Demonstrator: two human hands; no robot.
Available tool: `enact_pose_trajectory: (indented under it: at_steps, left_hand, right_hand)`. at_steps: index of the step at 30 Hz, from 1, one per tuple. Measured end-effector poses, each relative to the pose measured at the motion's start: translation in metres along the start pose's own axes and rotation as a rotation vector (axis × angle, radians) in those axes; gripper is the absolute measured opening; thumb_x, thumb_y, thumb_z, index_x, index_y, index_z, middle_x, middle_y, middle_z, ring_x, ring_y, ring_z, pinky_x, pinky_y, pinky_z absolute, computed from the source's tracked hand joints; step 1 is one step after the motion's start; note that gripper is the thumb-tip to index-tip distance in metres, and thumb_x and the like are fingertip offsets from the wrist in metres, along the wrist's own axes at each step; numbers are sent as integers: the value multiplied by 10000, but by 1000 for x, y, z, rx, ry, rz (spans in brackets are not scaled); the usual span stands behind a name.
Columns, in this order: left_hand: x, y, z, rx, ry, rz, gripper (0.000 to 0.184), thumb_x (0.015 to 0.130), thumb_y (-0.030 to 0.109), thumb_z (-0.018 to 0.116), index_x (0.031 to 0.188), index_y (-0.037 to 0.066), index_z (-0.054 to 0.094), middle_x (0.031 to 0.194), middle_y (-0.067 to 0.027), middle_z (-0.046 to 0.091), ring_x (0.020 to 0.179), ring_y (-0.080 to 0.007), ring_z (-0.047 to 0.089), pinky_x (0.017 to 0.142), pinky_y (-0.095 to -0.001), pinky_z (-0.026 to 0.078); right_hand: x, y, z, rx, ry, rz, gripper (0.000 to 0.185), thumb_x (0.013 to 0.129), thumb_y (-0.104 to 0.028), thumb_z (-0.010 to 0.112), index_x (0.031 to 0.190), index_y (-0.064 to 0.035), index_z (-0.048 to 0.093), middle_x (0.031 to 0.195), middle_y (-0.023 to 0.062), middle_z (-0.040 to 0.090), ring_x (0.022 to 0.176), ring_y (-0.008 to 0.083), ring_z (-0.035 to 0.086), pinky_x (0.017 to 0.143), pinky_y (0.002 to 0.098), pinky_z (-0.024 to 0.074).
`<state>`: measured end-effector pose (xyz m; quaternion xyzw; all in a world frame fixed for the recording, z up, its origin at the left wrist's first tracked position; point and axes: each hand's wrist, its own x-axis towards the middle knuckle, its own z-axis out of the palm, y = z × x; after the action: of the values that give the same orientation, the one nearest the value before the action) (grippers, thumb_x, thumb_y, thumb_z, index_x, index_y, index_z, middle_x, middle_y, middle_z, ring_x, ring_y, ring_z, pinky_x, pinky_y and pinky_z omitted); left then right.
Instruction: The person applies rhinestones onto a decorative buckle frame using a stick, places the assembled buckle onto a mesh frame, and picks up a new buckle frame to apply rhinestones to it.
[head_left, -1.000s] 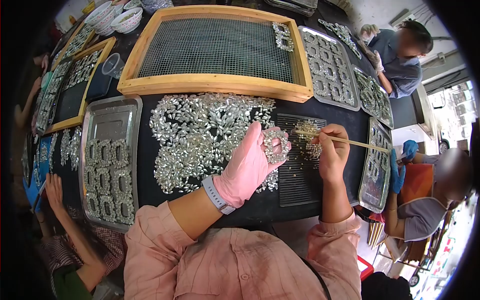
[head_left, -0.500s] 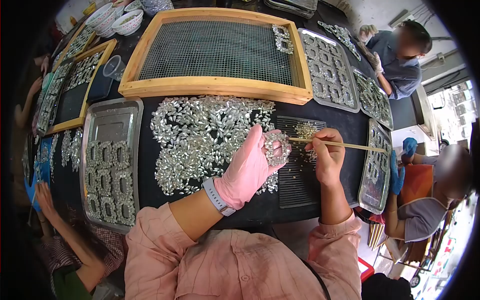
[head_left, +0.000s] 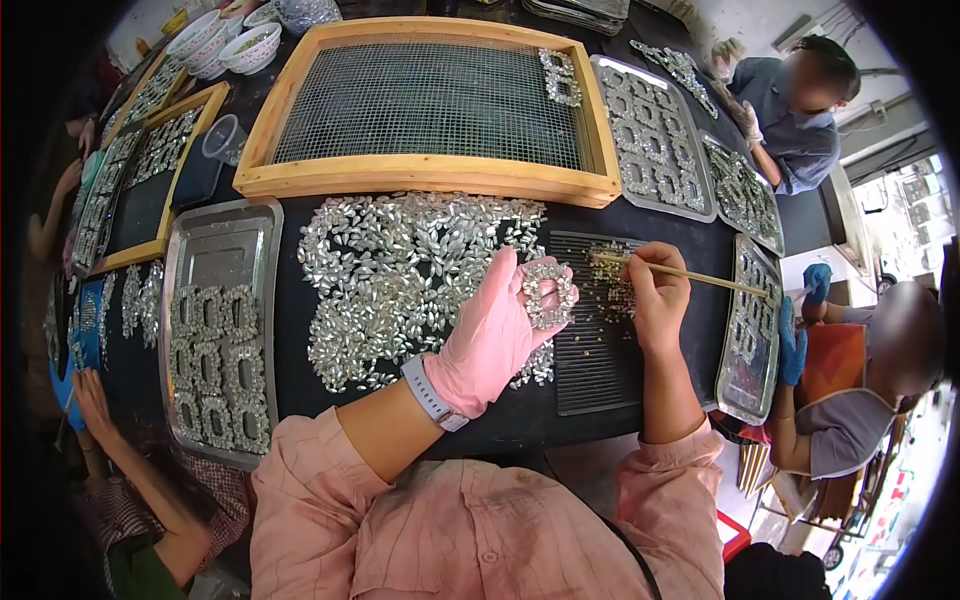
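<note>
One buckle, held in the half-curled left hand, long axis running front to back, just left of the beads on the mat; right hand, nearer those beads, fingers closed in a pinch around a stick, tip at their left edge

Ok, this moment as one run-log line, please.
left hand: gloved, holds sparkly frame | right hand: bare, holds thin stick, tip at small beads | small beads: on ribbed mat | silvery beads: spread left of mat
</note>
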<state>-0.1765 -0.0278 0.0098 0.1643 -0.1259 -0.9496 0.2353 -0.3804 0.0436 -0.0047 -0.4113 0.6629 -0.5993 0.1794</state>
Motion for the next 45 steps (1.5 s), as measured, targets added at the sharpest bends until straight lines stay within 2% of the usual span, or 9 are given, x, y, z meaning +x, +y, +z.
enact_pose_trajectory:
  at_steps: [7,13,18,21,29,32,35,38,45]
  left_hand:
    - [-1,1,0,1,-5,12,581,970,546,351,1270,66,482,1213,-75,557,1174,-223,512,1025,-400,344]
    - [-1,2,1,22,-5,35,581,965,558,350,1268,80,479,1198,-64,558,1158,-207,515,1014,-395,345]
    - [0,2,2,12,7,35,572,961,562,355,1260,90,479,1196,-55,549,1132,-186,512,1007,-389,350]
    - [-1,3,5,-55,-1,35,473,952,534,446,1169,117,498,1084,-17,554,1007,-143,529,951,-357,394]
    - [0,2,4,-66,-12,29,475,954,534,437,1181,120,486,1101,-25,552,1028,-154,530,958,-360,385]
    - [0,2,2,-60,-11,28,478,955,532,438,1186,116,484,1115,-30,552,1046,-160,531,962,-363,388]
    - [0,3,2,-28,1,31,536,964,542,382,1231,87,480,1143,-50,554,1098,-187,524,979,-372,377]
    - [0,2,1,-8,0,32,566,971,545,350,1254,71,479,1167,-66,557,1133,-209,521,990,-377,369]
    - [0,3,2,-26,6,27,563,976,536,342,1253,67,484,1197,-80,556,1144,-226,520,998,-383,363]
  right_hand:
    - [-3,-10,-2,200,23,-1,88,885,-4,580,965,3,543,848,57,588,710,115,595,658,240,485]
    - [-15,-22,-2,361,-134,-49,99,882,13,563,973,2,525,842,72,589,704,135,596,659,254,485]
    - [-20,-24,1,337,-229,-59,97,879,7,573,964,1,525,818,73,590,697,123,587,628,246,470]
    - [-22,-25,3,304,-252,-57,96,878,7,575,962,0,530,819,69,590,695,117,583,621,244,465]
    - [-23,-27,5,261,-267,-66,97,875,9,574,963,-2,535,823,68,591,696,116,584,630,241,467]
    - [-23,-26,2,341,-259,-42,85,880,12,562,960,3,535,823,68,590,703,122,587,638,245,472]
    - [-15,-24,2,363,-62,-88,82,881,10,566,958,3,540,833,65,590,706,119,584,641,240,469]
    - [-2,-10,-4,194,73,-11,94,878,3,582,964,4,545,843,60,589,710,112,581,653,235,469]
    - [2,-3,0,92,13,10,89,889,-8,576,973,-2,548,846,48,586,721,91,577,662,219,466]
